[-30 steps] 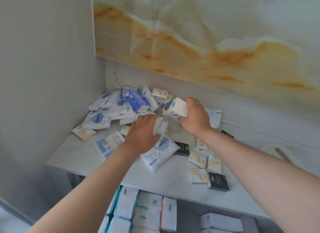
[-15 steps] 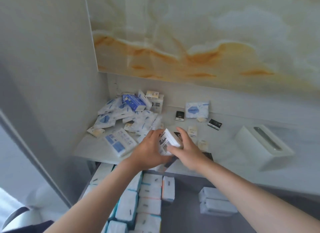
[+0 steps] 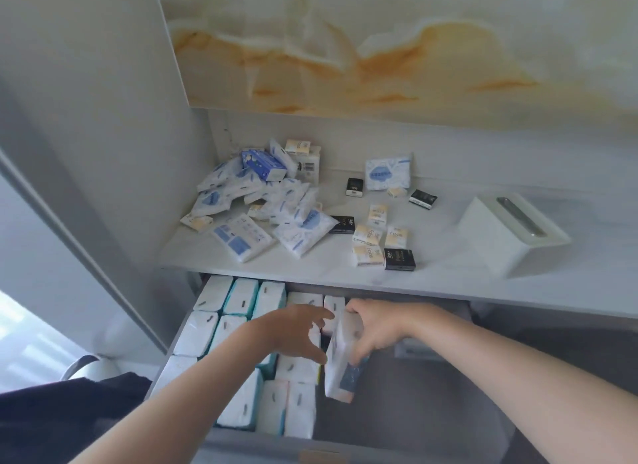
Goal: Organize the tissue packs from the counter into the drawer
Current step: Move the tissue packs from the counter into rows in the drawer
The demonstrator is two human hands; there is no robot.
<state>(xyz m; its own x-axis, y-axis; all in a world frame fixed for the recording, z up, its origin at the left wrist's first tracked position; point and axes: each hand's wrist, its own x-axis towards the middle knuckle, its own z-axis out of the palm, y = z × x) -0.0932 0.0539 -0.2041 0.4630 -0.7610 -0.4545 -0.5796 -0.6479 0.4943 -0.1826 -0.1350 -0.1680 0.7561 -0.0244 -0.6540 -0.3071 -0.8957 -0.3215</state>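
Observation:
A heap of white-and-blue tissue packs lies at the back left of the white counter, with small cream and black packs scattered to its right. Below, the grey drawer is pulled out, and rows of white packs fill its left half. My right hand grips a white tissue pack upright over the drawer, against the right edge of those rows. My left hand hovers over the stored packs with fingers spread, touching the held pack's side.
A white tissue box stands on the counter at the right. A grey side wall closes the left, and a marble-patterned panel rises behind. The drawer's right half shows bare grey floor. A dark cloth lies lower left.
Both hands came down from the counter into the drawer. The pack held between them is now in my right hand alone, lowered beside the stored rows; my left hand has opened.

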